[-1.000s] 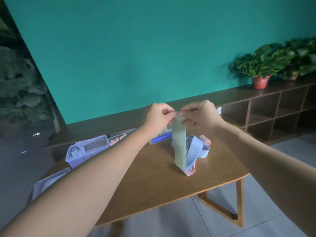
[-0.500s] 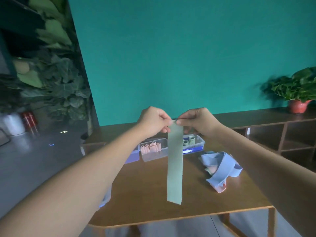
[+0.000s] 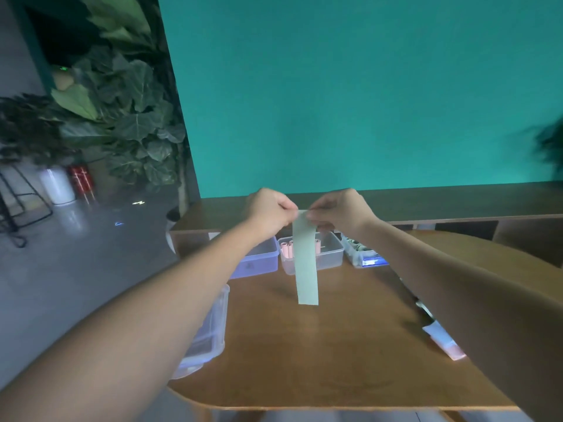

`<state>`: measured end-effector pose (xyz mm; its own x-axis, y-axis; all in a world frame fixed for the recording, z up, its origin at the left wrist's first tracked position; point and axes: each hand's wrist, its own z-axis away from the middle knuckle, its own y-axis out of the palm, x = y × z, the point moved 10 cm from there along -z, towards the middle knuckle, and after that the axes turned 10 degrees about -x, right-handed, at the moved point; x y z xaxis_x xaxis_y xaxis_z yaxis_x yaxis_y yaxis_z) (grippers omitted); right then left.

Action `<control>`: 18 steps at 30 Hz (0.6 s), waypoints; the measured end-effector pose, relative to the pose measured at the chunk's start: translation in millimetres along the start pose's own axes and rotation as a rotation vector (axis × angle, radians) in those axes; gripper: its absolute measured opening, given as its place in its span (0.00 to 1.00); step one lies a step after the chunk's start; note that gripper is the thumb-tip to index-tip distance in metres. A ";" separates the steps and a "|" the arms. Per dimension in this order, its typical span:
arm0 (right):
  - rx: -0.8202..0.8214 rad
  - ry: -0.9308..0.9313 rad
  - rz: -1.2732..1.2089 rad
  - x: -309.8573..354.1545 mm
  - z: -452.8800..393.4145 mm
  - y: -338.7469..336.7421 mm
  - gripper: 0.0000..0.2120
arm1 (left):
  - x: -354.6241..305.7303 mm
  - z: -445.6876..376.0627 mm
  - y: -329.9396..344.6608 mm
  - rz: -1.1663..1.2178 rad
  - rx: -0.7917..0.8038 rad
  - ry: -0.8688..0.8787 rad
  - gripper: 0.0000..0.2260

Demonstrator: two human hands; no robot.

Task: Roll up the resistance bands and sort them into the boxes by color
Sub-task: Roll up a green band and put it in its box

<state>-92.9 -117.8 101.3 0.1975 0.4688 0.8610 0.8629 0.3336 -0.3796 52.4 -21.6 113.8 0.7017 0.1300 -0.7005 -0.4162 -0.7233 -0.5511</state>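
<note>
A teal wall backs the wooden table. I pinch the top edge of the green band between my left hand and right hand, fingers curled on it. It hangs straight down, long axis vertical, free end just above the tabletop, in front of the middle box. Rolling should start at my fingertips, both hands equally near.

You have two hands, one green band, three boxes at 12 o'clock, one lid.
</note>
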 end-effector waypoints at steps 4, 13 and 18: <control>-0.039 -0.050 0.057 -7.8 -11.0 6.9 0.07 | 13.6 -8.7 7.9 0.019 -0.046 0.024 0.04; 0.110 0.036 0.089 -87.3 49.2 25.3 0.05 | 56.3 68.5 62.3 0.014 0.208 0.000 0.03; 0.282 0.175 0.160 -138.2 109.0 34.9 0.04 | 78.7 142.4 97.0 0.054 0.428 -0.096 0.03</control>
<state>-140.8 -81.8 -67.8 0.4168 0.3944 0.8190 0.6577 0.4912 -0.5712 -15.1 15.1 -59.4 0.6239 0.1762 -0.7614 -0.6672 -0.3873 -0.6363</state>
